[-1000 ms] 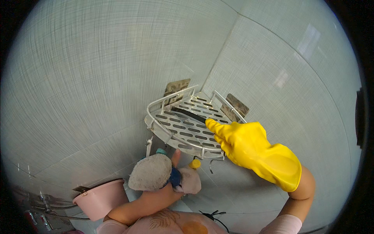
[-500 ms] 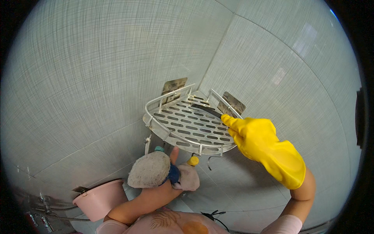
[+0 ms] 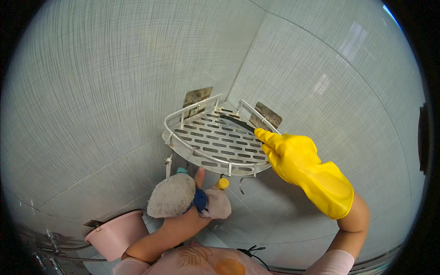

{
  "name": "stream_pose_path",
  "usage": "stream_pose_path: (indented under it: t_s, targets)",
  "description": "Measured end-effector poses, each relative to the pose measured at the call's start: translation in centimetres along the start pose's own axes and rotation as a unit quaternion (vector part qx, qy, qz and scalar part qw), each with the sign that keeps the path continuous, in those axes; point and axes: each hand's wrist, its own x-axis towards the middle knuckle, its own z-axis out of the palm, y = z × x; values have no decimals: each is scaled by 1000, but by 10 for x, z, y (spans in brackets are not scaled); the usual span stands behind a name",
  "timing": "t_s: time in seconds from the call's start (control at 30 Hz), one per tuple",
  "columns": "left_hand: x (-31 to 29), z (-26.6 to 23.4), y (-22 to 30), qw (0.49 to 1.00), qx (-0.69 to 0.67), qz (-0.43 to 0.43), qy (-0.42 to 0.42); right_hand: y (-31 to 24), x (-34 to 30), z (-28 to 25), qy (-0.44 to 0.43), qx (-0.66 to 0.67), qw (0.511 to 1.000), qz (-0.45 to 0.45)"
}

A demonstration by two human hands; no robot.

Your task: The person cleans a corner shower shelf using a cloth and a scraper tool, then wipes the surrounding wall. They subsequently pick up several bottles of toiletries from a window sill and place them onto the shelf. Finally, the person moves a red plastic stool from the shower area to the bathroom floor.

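Note:
My right hand, in a yellow rubber glove, is closed round a slim black brush-like tool. Its tip rests on the slotted plate of a metal corner shelf, towards the back corner; any bristles are too small to make out. Under the shelf's front edge, my bare left hand has one finger stretched up close to the rim. The other fingers are hidden behind a fuzzy off-white scrubber with a teal top and a pale pink pad. A blue piece shows between them.
Grey tiled walls meet behind the shelf, with two square mounting plates on them. A curved hook and a yellow knob hang below the rim. A pink bucket and metal pipes are at lower left.
The shelf and both hands appear slightly further left and higher in the picture, as the view shifts. The black tool stays near the back corner, in my right hand.

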Motion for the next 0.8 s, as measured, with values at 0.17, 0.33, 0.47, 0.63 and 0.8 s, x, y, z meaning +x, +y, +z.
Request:
stream_pose_path:
  t_s: [0.17, 0.33, 0.47, 0.63, 0.8]
  targets:
    - [0, -5, -2, 999, -33, -13, -31, -7, 9, -2, -32, -24, 999, 12]
    - [-1, 8, -8, 999, -30, -18, -33, -11, 16, -7, -40, -21, 999, 12]
    - [-2, 11, -15, 1000, -8, 12, 7, -8, 14, -9, -51, -42, 998, 18]
    - [1, 9, -15, 1000, 15, 24, -2, -4, 15, -5, -42, -28, 999, 6]
    - [1, 11, -15, 998, 60, 7, -20, 0, 16, 0, -39, -35, 999, 9]
